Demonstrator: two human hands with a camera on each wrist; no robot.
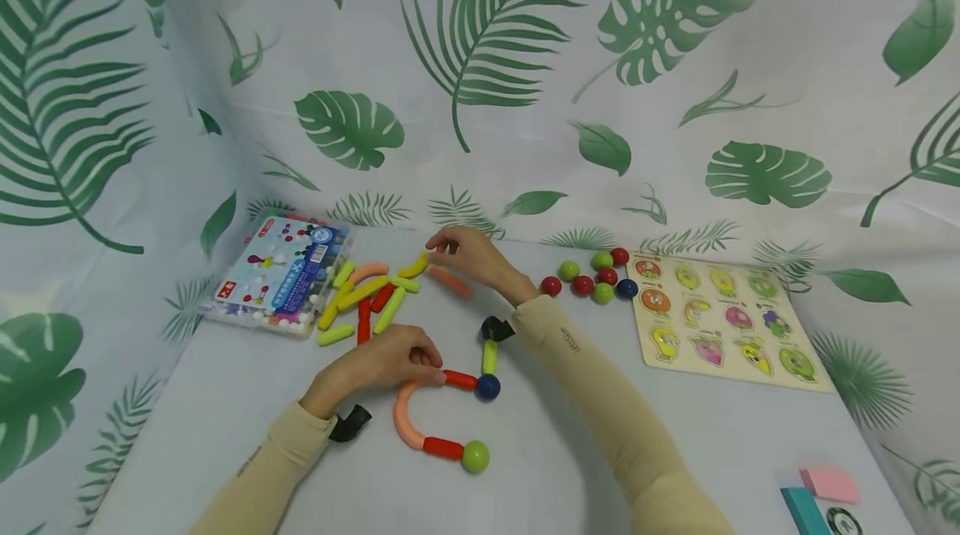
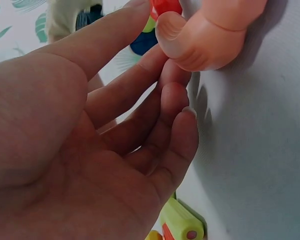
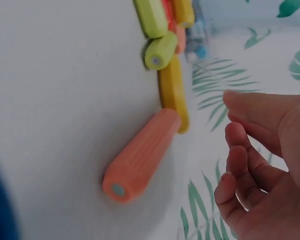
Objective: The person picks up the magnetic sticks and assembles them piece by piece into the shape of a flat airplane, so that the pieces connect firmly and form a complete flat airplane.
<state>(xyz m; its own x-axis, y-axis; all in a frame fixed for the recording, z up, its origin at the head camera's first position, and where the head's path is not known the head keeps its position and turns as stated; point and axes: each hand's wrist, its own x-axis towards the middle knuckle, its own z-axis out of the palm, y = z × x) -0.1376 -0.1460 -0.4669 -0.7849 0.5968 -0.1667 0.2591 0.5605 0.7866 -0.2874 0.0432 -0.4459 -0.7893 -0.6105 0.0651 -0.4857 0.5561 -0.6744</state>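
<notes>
My left hand (image 1: pixel 386 360) pinches the upper end of an orange curved magnetic rod (image 1: pixel 403 412) between thumb and fingers. One end of this rod meets a red rod (image 1: pixel 442 447) with a green ball (image 1: pixel 476 457). Beside the hand, another red rod (image 1: pixel 460 380) leads to a dark blue ball (image 1: pixel 487 387), from which a yellow-green rod (image 1: pixel 489 357) extends. My right hand (image 1: pixel 468 253) hovers with loosely bent fingers, holding nothing. Near it lie a straight orange rod (image 3: pixel 142 157) and a yellow curved rod (image 3: pixel 172 90).
Several loose rods (image 1: pixel 362 292) lie beside a clear box (image 1: pixel 273 272) at the back left. Red, green and blue balls (image 1: pixel 582 285) sit at the back right, next to a wooden fruit puzzle board (image 1: pixel 727 322). Pink (image 1: pixel 831 485) and teal (image 1: pixel 805 510) blocks occupy the front right corner.
</notes>
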